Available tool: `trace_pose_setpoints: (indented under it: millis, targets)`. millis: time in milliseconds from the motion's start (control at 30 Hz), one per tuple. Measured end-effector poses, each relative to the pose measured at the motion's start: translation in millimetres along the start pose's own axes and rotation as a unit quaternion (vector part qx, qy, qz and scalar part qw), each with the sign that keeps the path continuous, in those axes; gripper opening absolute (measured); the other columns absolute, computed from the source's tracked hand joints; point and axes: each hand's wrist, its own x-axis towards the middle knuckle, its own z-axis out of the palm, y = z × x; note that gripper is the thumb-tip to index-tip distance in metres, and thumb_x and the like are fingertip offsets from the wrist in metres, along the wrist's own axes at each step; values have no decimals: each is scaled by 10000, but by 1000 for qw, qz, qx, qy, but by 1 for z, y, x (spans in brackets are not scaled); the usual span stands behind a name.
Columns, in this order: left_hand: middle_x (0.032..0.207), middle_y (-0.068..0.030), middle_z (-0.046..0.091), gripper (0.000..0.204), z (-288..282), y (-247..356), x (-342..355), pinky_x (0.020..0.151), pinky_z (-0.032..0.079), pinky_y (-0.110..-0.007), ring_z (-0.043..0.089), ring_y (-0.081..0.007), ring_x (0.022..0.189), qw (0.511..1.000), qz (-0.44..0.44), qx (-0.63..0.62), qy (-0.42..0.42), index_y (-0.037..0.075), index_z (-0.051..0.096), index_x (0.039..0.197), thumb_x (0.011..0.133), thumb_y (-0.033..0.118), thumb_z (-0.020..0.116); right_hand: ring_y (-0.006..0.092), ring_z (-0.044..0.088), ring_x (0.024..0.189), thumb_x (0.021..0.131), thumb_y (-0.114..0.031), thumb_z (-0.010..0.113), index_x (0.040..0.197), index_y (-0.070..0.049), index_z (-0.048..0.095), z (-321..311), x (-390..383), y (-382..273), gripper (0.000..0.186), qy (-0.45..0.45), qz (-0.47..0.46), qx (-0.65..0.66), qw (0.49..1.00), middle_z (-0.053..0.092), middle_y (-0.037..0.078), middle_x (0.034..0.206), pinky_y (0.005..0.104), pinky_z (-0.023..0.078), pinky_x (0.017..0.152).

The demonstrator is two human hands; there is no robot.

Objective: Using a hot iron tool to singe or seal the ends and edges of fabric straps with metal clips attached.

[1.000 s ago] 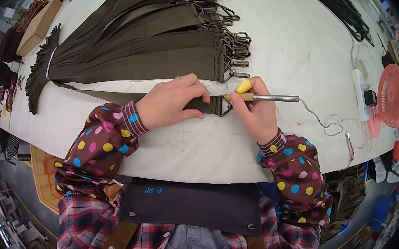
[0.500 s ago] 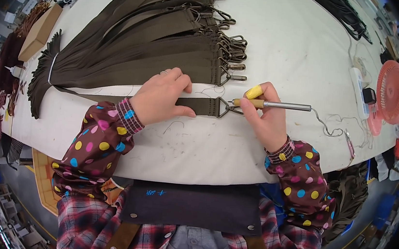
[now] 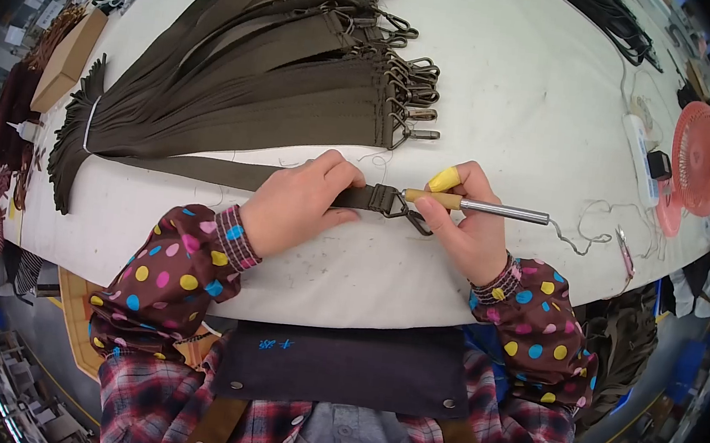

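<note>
A dark olive webbing strap (image 3: 239,176) is drawn out from a tied bundle of like straps (image 3: 237,105). My left hand (image 3: 301,203) is closed on it near its stitched end. At that end are a metal ring and a snap hook (image 3: 417,222), the hook slanting down beside my right thumb. My right hand (image 3: 469,225), with a yellow cover on one finger, grips a corded pen-shaped tool (image 3: 503,210) like a soldering iron, with a wooden-looking front and a metal tube. Its tip points left at the stitched end by the ring; I cannot tell whether it touches.
Snap hooks (image 3: 416,94) fringe the bundle's right side. On the right of the white table (image 3: 521,126) are a power strip (image 3: 640,161), a pink basket (image 3: 702,158) and small thread snips (image 3: 625,253). Black cords (image 3: 605,23) lie far right, a cardboard box (image 3: 69,62) far left.
My left hand has moved right along the strap, closer to its stitched end. The tool has come slightly down and left, and the snap hook now slants downward.
</note>
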Motion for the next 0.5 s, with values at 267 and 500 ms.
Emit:
trace_pose_setpoints:
  millis: [267, 500]
  targets:
    - [904, -48, 558, 383, 9, -1, 18, 659, 491, -311, 602, -192, 807, 996, -61, -60, -11, 81, 527, 1002, 726, 241, 738, 40, 440, 634, 848, -146, 660, 882, -34, 459, 2, -2, 7, 231, 23, -22, -1, 999, 519, -7, 709, 195, 368, 555]
    - [847, -48, 559, 314, 6, 10, 28, 632, 464, -304, 572, -188, 726, 990, -90, -110, -7, 85, 546, 959, 719, 188, 721, 31, 447, 654, 853, -145, 656, 888, -34, 476, 0, 9, 12, 214, 48, 13, 34, 998, 522, -17, 741, 185, 381, 566]
